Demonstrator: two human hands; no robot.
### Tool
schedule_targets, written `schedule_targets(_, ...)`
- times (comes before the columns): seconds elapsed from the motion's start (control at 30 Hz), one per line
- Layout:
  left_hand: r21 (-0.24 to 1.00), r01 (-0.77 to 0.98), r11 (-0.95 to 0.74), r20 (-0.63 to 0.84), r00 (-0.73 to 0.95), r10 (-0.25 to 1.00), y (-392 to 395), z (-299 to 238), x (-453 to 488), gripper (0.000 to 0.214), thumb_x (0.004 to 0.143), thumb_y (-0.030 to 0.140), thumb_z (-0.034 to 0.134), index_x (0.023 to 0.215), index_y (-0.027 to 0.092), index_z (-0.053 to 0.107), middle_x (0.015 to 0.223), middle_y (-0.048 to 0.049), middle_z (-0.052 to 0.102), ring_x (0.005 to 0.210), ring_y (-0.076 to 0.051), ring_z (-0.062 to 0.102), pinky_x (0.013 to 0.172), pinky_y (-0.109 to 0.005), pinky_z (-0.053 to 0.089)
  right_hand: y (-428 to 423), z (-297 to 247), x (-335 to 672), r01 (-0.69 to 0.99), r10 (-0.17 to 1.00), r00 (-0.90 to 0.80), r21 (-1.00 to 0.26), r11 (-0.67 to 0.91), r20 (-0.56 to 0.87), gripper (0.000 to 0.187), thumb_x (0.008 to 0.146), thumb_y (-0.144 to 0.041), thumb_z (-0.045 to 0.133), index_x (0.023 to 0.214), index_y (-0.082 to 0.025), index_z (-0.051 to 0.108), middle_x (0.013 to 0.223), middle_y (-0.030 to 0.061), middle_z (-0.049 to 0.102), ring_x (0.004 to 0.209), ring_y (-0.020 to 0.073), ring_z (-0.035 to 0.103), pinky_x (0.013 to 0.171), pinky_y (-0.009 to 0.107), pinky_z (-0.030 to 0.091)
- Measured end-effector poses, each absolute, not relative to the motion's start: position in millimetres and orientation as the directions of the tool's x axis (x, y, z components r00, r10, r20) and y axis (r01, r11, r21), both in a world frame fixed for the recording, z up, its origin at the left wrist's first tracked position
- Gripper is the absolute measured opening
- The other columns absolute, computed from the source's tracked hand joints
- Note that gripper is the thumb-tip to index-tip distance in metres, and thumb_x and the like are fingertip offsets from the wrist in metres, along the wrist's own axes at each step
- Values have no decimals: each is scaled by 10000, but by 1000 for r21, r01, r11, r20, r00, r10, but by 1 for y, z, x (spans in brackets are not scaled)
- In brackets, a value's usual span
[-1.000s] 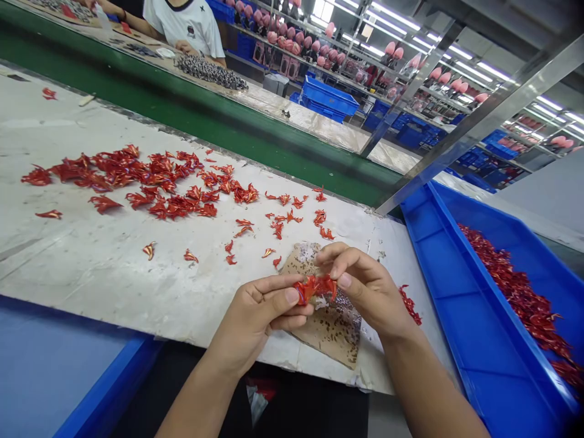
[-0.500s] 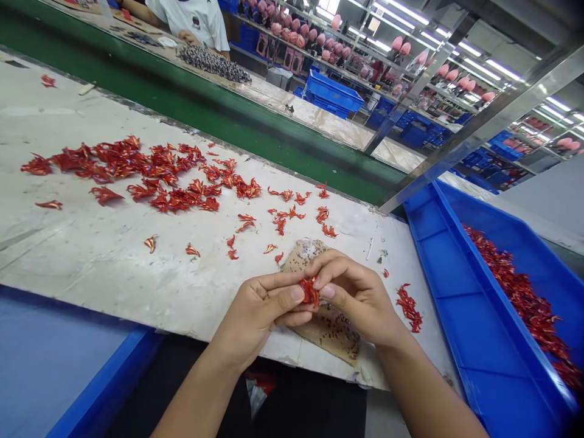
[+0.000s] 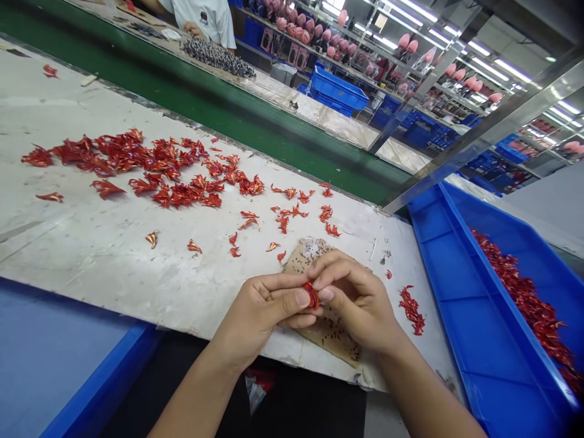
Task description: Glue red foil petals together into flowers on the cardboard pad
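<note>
Between my two hands is a small shiny red piece (image 3: 312, 296) with pointed, curled parts and a dark purplish inside. My left hand (image 3: 269, 307) pinches it between thumb and fingers from the left. From the right, the thumb and fingertips of my right hand (image 3: 353, 298) press on it too. Both hands are just above a speckled brown pad (image 3: 331, 336) at the front edge of the table. Similar red pieces (image 3: 182, 194) with gold streaks lie heaped to the left, with single ones scattered nearer. Fingers hide part of the held piece.
On the right, a blue bin (image 3: 438, 255) holds many red pieces. A small red cluster (image 3: 412, 311) lies beside it. Behind the table (image 3: 114, 267) runs a green belt (image 3: 255, 121). Across it sits a person (image 3: 205, 21) near a dark heap of parts. A metal post (image 3: 456, 140) slants at right.
The red piece has turned slightly in my fingers, showing more of its dark inside. Both hands keep their pinch. The view has shifted a little.
</note>
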State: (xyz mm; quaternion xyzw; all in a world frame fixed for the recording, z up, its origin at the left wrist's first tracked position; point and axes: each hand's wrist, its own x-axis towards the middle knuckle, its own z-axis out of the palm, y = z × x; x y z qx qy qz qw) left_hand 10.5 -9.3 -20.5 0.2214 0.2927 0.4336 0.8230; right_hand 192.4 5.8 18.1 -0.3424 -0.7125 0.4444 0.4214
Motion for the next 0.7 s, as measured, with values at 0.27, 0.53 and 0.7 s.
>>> schedule_targets(0.27, 615, -618, 490, -283, 408, 868, -11, -23, 11, 253, 760, 239, 876, 992, 163, 807, 852, -68, 805, 764, -177, 778, 718, -220, 650, 9, 14, 191, 129, 863, -408, -917, 378, 299, 85, 950, -187, 678, 1018, -237, 687, 1090, 50, 634, 1004, 178, 621, 891, 335, 511)
schedule_targets(0.53, 619, -639, 457, -236, 404, 884, -13, -25, 11, 240, 731, 162, 889, 956, 165, 807, 875, -68, 810, 776, -183, 780, 727, -233, 653, 3, 11, 188, 117, 839, -410, -891, 438, 358, 85, 969, -175, 632, 1020, -240, 651, 1096, 53, 612, 1029, 189, 608, 917, 366, 502)
schedule_targets(0.7, 628, -641, 441, -193, 421, 886, -16, -21, 12, 298, 794, 218, 848, 1084, 179, 793, 924, -88, 810, 839, -208, 781, 743, -244, 649, 4, 9, 190, 136, 810, -316, -821, 554, 494, 265, 930, -212, 695, 1189, -247, 655, 1088, 75, 639, 1033, 224, 613, 881, 383, 519)
